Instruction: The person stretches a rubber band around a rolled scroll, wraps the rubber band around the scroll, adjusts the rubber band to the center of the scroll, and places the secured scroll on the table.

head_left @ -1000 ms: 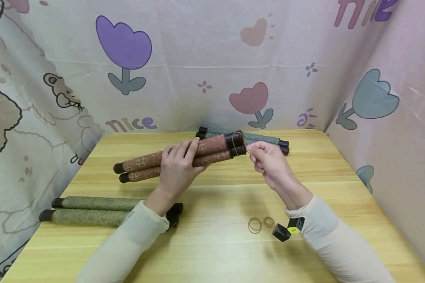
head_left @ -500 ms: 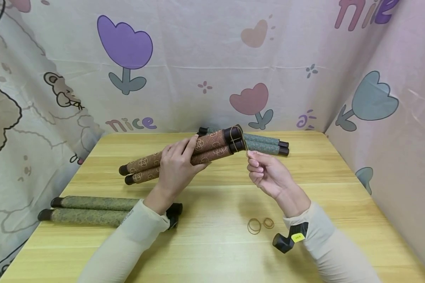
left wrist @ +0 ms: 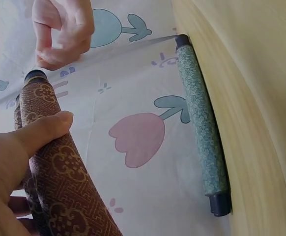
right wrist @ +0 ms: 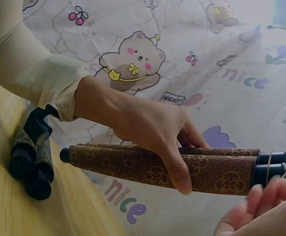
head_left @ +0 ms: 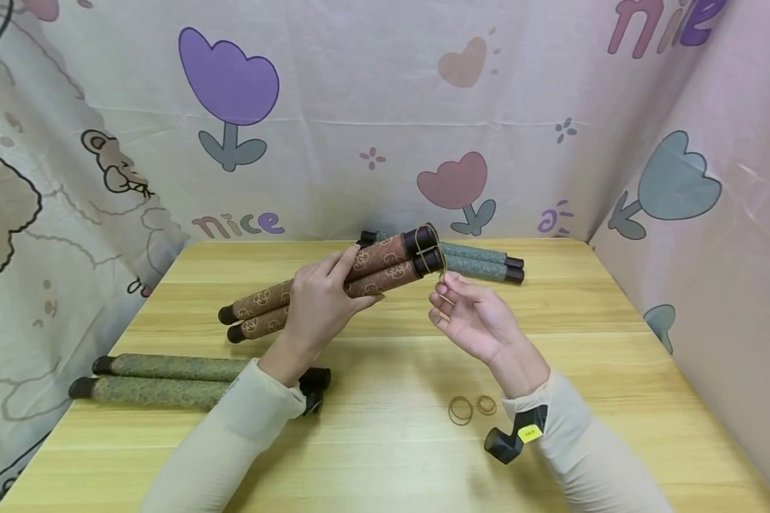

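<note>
My left hand [head_left: 324, 296] grips a pair of reddish-brown patterned scrolls [head_left: 385, 267] side by side, held tilted above the table with their right ends higher. A thin rubber band [head_left: 431, 249] loops around the black knobs at those right ends. Just below the knobs, my right hand [head_left: 478, 317] pinches the band between thumb and forefinger and draws it outward. In the right wrist view, the left thumb lies along the near scroll [right wrist: 133, 167], and the band [right wrist: 268, 173] crosses the dark knobs.
Two green scrolls [head_left: 167, 381] lie at the table's left, partly behind the left sleeve. A pair of blue-green scrolls [head_left: 478, 260] rests at the back. Several loose rubber bands [head_left: 460, 410] lie on the wooden table [head_left: 385, 456] at the front. A patterned curtain [head_left: 334, 85] encloses the table.
The scrolls' right ends have risen slightly and their left ends have dropped a little. My right hand has moved slightly down and left, stretching the band below the knobs.
</note>
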The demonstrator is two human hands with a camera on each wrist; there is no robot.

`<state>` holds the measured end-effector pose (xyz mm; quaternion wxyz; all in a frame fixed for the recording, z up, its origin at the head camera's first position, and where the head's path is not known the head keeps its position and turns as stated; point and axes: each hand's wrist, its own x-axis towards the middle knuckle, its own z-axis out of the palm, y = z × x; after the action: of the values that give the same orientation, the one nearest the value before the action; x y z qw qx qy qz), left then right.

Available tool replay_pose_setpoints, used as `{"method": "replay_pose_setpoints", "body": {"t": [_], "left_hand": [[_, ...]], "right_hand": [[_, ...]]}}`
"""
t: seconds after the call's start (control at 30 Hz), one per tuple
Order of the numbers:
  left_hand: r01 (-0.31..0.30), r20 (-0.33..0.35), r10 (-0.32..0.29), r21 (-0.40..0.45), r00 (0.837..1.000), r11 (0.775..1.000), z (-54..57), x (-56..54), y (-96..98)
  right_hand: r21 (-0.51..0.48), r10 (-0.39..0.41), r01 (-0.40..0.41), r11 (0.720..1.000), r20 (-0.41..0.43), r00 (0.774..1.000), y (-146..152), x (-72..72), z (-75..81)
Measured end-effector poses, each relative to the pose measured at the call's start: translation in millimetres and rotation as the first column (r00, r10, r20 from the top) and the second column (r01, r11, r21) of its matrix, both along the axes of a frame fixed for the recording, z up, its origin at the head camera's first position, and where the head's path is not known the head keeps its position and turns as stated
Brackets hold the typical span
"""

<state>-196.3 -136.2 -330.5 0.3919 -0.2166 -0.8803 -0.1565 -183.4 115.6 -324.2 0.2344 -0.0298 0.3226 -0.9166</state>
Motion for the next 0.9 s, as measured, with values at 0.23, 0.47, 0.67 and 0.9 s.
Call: {"method": "replay_pose_setpoints", "body": {"t": [0.23,0.47,0.67,0.9], "left_hand": [[-0.011,0.014,0.011,-0.019,1.000,1.000,-0.4,-0.5,1.4],[0.020,0.025,-0.020,0.018,0.999,1.000,1.0,2.1,2.2],[0.007,0.029,-0.007,0.001,1.000,1.000,1.4,1.6,4.5],[0.043,0.053,-0.043,-0.003,0.998,0.999,-2.3,1.8,8.5]], "right_hand": [[-0.005,0.006,-0.006,1.000,0.043,0.999,-2.8,-1.0,-2.8],[-0.014,0.042,-0.042,0.999,0.045,0.998,3.8,-3.3,1.9],[0.038,0.055,-0.057,0.998,0.052,0.997,-2.1,-2.5,-3.7],[0.058,0.092,-0.096,0.994,0.066,0.994,-13.3,0.4,-17.1]]}}
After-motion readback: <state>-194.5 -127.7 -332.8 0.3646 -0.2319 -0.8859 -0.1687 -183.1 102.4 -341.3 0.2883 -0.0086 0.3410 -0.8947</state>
